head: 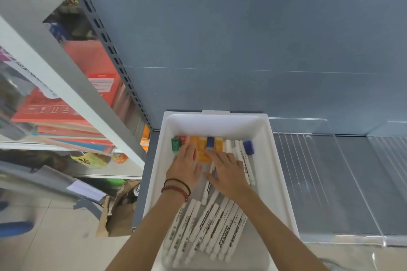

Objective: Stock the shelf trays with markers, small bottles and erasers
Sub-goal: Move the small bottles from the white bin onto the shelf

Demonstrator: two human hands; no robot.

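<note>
A white plastic tray (275,171) sits on the grey shelf. Several white markers (211,229) lie side by side in its near half, and more markers (244,158) lie along its right side. A row of small erasers, green (175,144), orange (202,143) and blue (210,142), lines the far part, with a blue-capped small bottle (248,147) at the right end. My left hand (186,167) lies flat, fingers spread, touching the erasers. My right hand (228,171) rests on markers, its fingertips at an orange eraser (203,157). Neither hand clearly grips anything.
Clear acrylic dividers (330,178) split the shelf to the right of the tray. The blue back panel (242,39) rises behind. On the left stand a grey perforated upright (110,50), stacked red and orange boxes (55,114) and a torn cardboard box (119,211) on the floor.
</note>
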